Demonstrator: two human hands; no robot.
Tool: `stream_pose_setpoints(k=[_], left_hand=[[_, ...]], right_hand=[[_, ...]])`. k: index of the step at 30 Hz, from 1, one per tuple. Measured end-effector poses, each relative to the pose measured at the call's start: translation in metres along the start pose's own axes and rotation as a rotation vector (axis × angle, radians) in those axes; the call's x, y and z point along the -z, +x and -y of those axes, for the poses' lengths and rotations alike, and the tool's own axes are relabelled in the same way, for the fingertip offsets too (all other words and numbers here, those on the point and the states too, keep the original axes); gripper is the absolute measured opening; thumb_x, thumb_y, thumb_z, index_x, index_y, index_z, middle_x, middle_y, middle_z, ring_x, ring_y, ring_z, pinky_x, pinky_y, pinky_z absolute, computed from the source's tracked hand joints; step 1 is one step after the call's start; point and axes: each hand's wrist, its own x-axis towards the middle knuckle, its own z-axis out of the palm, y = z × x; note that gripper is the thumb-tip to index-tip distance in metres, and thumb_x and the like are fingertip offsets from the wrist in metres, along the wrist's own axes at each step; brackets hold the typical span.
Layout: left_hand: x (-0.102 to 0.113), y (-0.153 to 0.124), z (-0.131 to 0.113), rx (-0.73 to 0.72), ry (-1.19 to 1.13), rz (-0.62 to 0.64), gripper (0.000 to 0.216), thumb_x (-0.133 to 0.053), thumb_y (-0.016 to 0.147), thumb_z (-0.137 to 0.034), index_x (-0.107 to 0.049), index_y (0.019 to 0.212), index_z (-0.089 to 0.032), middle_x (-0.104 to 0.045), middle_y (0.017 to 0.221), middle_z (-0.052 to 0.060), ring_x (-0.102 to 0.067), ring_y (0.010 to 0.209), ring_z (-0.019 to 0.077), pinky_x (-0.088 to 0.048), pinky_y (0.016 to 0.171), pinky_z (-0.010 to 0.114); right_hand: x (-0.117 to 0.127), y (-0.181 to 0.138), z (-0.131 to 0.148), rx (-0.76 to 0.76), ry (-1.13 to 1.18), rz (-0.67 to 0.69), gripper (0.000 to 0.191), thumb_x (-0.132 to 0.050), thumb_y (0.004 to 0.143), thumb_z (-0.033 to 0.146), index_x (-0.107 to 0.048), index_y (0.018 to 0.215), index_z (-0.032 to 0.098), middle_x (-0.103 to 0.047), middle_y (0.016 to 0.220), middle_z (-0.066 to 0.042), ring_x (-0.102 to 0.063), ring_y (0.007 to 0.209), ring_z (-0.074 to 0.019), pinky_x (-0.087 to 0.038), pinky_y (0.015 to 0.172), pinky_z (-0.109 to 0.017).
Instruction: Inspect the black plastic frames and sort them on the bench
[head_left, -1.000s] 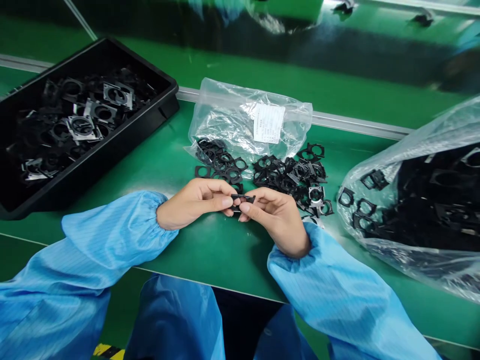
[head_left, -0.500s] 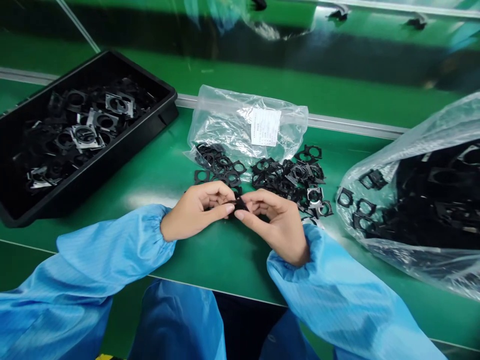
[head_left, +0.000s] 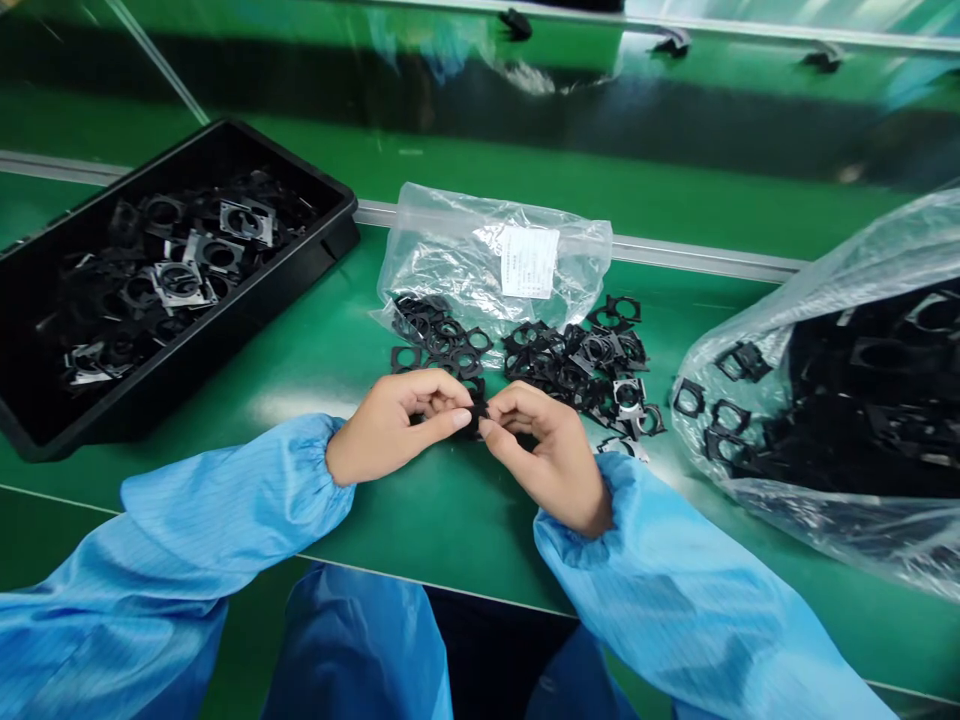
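Observation:
My left hand (head_left: pixel 401 422) and my right hand (head_left: pixel 551 450) meet over the near part of the green table, fingertips nearly touching. Between them is a small black part (head_left: pixel 475 415), pinched by thumb and fingers from both sides. Most of it is hidden by the fingers, so its exact shape does not show. Just beyond my hands lie loose black square frames with round holes, in a left pile (head_left: pixel 439 335) and a larger right pile (head_left: pixel 574 360). A few pieces in the right pile look silvery.
A black bin (head_left: pixel 315 245) holding many similar frames stands at left. Behind the piles lies a clear plastic bag (head_left: pixel 435 235) with a white label (head_left: pixel 529 262). At right, a large open plastic bag (head_left: pixel 720 350) contains more black parts. A metal strip (head_left: pixel 697 257) runs along the back.
The black part has turned a little between my fingertips, and my right hand has shifted slightly. The whole view has moved a little; the piles, bin and bags look the same.

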Motion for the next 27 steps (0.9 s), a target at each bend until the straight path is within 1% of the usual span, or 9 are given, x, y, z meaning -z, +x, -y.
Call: stream_pose_setpoints(k=[4, 7, 11, 14, 17, 19, 23, 25, 27], left_hand=[[-0.0004, 0.0011, 0.0018, 0.060, -0.067, -0.028, 0.028, -0.081, 0.083, -0.040, -0.067, 0.086, -0.016, -0.071, 0.070, 0.001, -0.071, 0.063, 0.0146, -0.059, 0.062, 0.024], [-0.0008, 0.0013, 0.0030, 0.068, -0.086, -0.046, 0.031, -0.082, 0.083, -0.043, -0.066, 0.085, -0.016, -0.071, 0.070, 0.001, -0.074, 0.064, 0.0163, -0.061, 0.063, 0.025], [-0.0011, 0.0003, 0.0037, 0.061, -0.039, -0.028, 0.025, -0.082, 0.082, -0.036, -0.067, 0.081, -0.016, -0.071, 0.070, 0.001, -0.074, 0.067, 0.0162, -0.061, 0.064, 0.024], [-0.0014, -0.0010, 0.0041, 0.013, -0.005, -0.040, 0.016, -0.081, 0.081, -0.027, -0.071, 0.080, -0.015, -0.073, 0.073, 0.002, -0.074, 0.069, 0.0151, -0.062, 0.066, 0.022], [-0.0018, -0.0017, 0.0045, -0.020, -0.003, -0.064, 0.008, -0.079, 0.081, -0.021, -0.075, 0.084, -0.015, -0.077, 0.076, 0.002, -0.075, 0.069, 0.0144, -0.062, 0.066, 0.020], [-0.0019, -0.0017, 0.0045, -0.016, -0.017, -0.053, 0.005, -0.077, 0.082, -0.018, -0.076, 0.085, -0.015, -0.078, 0.076, 0.002, -0.076, 0.068, 0.0142, -0.062, 0.065, 0.019], [-0.0007, -0.0011, 0.0032, 0.002, -0.038, -0.003, 0.003, -0.075, 0.084, -0.016, -0.076, 0.086, -0.014, -0.078, 0.074, 0.003, -0.076, 0.066, 0.0145, -0.062, 0.064, 0.020], [0.0006, -0.0006, 0.0022, 0.010, -0.038, 0.023, 0.003, -0.075, 0.084, -0.016, -0.075, 0.083, -0.014, -0.076, 0.070, 0.002, -0.074, 0.064, 0.0139, -0.061, 0.063, 0.019], [0.0021, -0.0001, 0.0012, 0.022, -0.035, 0.046, 0.005, -0.074, 0.084, -0.017, -0.075, 0.080, -0.013, -0.074, 0.065, 0.002, -0.071, 0.061, 0.0127, -0.058, 0.061, 0.019]], right_hand=[[-0.0018, -0.0008, -0.0028, 0.004, 0.041, -0.013, 0.022, -0.079, 0.087, 0.039, -0.067, 0.086, 0.020, -0.069, 0.083, -0.003, -0.067, 0.074, -0.0160, -0.057, 0.069, -0.028], [-0.0017, -0.0010, -0.0047, 0.056, -0.029, -0.054, 0.015, -0.076, 0.090, 0.035, -0.072, 0.085, 0.021, -0.071, 0.084, -0.004, -0.068, 0.076, -0.0172, -0.058, 0.070, -0.030], [0.0000, -0.0010, -0.0045, 0.145, -0.120, -0.112, 0.010, -0.072, 0.093, 0.027, -0.077, 0.086, 0.021, -0.070, 0.080, -0.004, -0.066, 0.076, -0.0174, -0.057, 0.071, -0.030], [0.0004, -0.0015, -0.0044, 0.203, -0.149, -0.112, 0.007, -0.072, 0.092, 0.023, -0.078, 0.088, 0.020, -0.071, 0.081, -0.005, -0.067, 0.077, -0.0170, -0.057, 0.071, -0.029], [-0.0003, -0.0022, -0.0057, 0.203, -0.142, -0.080, 0.005, -0.074, 0.091, 0.021, -0.077, 0.091, 0.018, -0.071, 0.082, -0.005, -0.068, 0.074, -0.0156, -0.056, 0.068, -0.026], [-0.0009, -0.0025, -0.0062, 0.190, -0.141, -0.063, 0.004, -0.073, 0.090, 0.018, -0.077, 0.091, 0.018, -0.071, 0.079, -0.003, -0.067, 0.072, -0.0146, -0.055, 0.065, -0.025], [-0.0009, -0.0021, -0.0050, 0.147, -0.138, -0.061, 0.010, -0.071, 0.091, 0.019, -0.076, 0.083, 0.018, -0.069, 0.073, -0.002, -0.064, 0.068, -0.0137, -0.052, 0.065, -0.025], [-0.0004, -0.0015, -0.0038, 0.106, -0.112, -0.047, 0.019, -0.071, 0.093, 0.024, -0.073, 0.076, 0.018, -0.068, 0.071, -0.002, -0.062, 0.066, -0.0137, -0.050, 0.063, -0.025], [0.0003, -0.0007, -0.0028, 0.061, -0.076, -0.024, 0.032, -0.070, 0.096, 0.035, -0.070, 0.069, 0.018, -0.067, 0.068, -0.002, -0.059, 0.063, -0.0133, -0.047, 0.061, -0.026]])
